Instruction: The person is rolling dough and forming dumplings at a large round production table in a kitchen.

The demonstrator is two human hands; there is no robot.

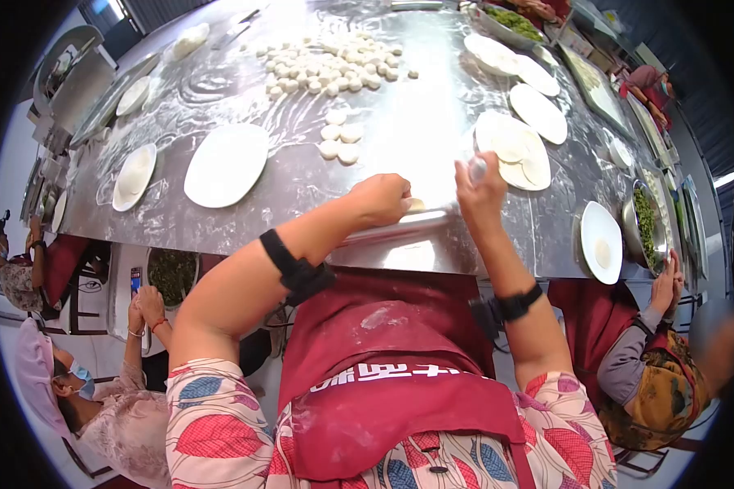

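Observation:
My left hand (382,200) is closed, its fingertips pinched at a small piece of dough (417,204) on the floured steel table (318,175). Raised a little to the right, my right hand (483,196) wraps round a short pale cylinder that looks like a rolling pin (475,168); most of it is hidden in the fist. Just beyond that hand, a white plate (538,177) bears several thin round dough wrappers (510,145). A small group of dough pieces (340,140) lies ahead of my left hand.
Farther back is a large heap of dough pieces (334,65). White plates (227,165) stand to the left, with others (602,240) to the right. A bowl of chopped greens (646,224) is at the right edge. Co-workers sit on both sides, a person's hands (145,308) at left.

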